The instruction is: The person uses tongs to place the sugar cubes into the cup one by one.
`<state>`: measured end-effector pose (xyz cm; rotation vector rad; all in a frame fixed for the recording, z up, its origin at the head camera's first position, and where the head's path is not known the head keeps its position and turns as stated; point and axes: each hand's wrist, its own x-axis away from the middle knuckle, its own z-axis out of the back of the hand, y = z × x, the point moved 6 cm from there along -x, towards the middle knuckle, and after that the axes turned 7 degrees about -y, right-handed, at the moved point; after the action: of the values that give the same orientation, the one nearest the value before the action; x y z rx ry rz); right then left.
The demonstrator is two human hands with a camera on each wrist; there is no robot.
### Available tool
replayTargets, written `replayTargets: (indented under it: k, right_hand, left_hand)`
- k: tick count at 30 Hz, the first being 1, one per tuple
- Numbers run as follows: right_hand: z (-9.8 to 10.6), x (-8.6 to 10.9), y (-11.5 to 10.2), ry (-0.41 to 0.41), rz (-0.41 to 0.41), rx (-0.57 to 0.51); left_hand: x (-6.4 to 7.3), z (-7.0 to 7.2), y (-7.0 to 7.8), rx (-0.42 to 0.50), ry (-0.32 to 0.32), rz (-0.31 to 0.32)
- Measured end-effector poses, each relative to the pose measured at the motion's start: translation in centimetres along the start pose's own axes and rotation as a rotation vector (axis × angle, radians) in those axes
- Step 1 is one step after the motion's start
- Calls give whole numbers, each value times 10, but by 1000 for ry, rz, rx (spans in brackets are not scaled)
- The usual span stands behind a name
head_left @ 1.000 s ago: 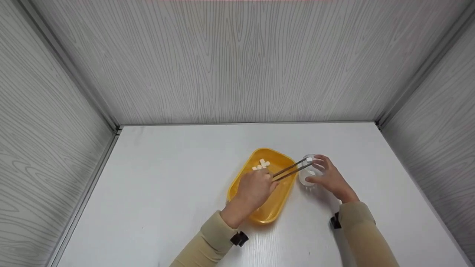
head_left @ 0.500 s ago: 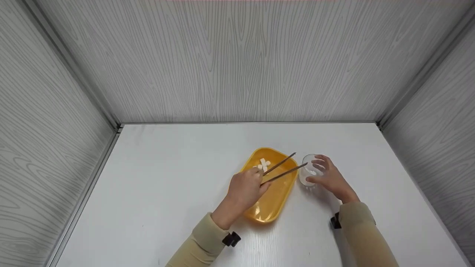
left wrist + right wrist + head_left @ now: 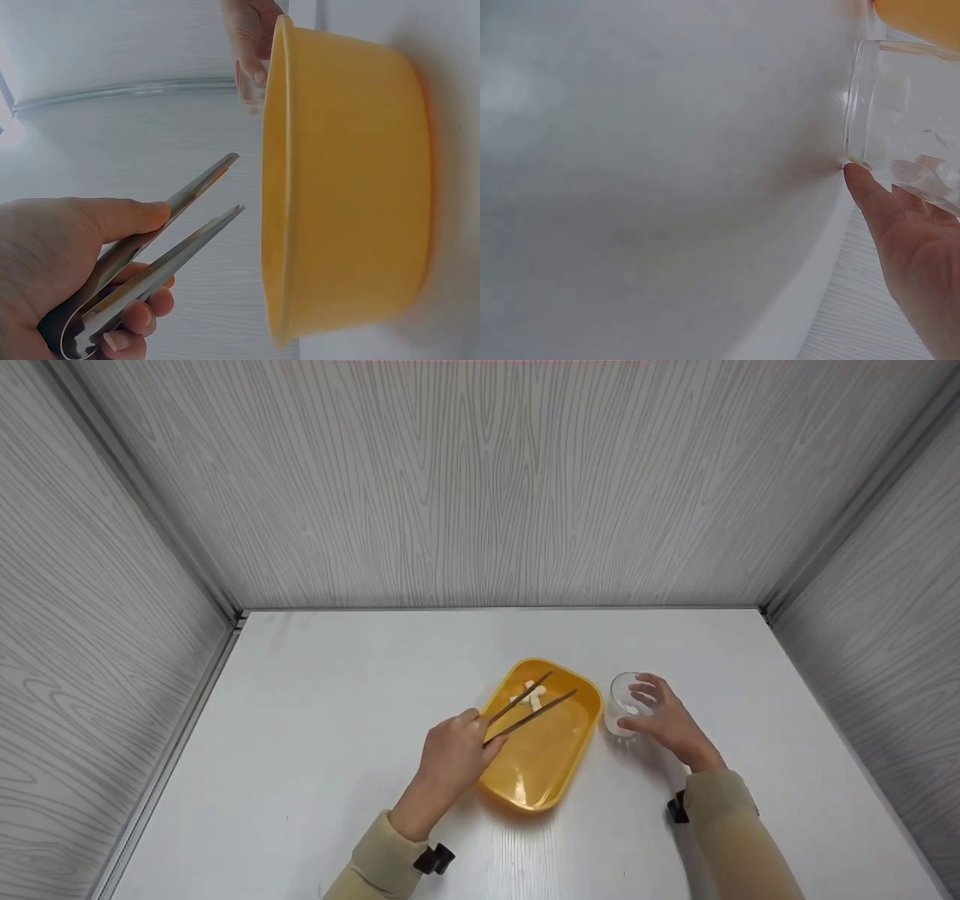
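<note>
My left hand (image 3: 452, 754) grips a pair of metal tongs (image 3: 180, 256) near their bend. Their arms stand apart with nothing between the tips, and in the head view they overlap the yellow tub (image 3: 536, 769). Inside that tub, towards its far end, lie several small white cubes (image 3: 535, 703), partly covered by the tongs. To the right of the tub stands a clear glass (image 3: 621, 705). Thumb and fingers of my right hand (image 3: 671, 727) curl round its side. Through the glass wall, the right wrist view shows pale block shapes (image 3: 892, 94) inside.
The white tabletop (image 3: 337, 697) carries the tub and the glass close together. Grey wood-grain panels (image 3: 480, 487) rise behind and at both sides. A black wrist camera (image 3: 435, 857) sits at each sleeve cuff.
The left hand has drawn the tongs left from over the glass to over the tub. Their tips have spread, and the white cube near them is gone. The right hand stays at the glass.
</note>
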<state>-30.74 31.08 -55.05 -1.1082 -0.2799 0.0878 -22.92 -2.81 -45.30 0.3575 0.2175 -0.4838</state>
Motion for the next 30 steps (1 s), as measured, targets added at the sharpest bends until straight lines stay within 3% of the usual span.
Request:
replayTargets:
  k: [11,21,30]
  right_hand:
    - [-4,-1,0,-3,5,-41]
    - [-6,-1,1,0,-24,-22]
    - [-1,2,-1,4,-37,-25]
  left_hand:
    - [27,0,-31,-25,-16,67]
    - [40,-3,-31,-36,-53,88]
    - [41,-2,-28,-33,-85,118]
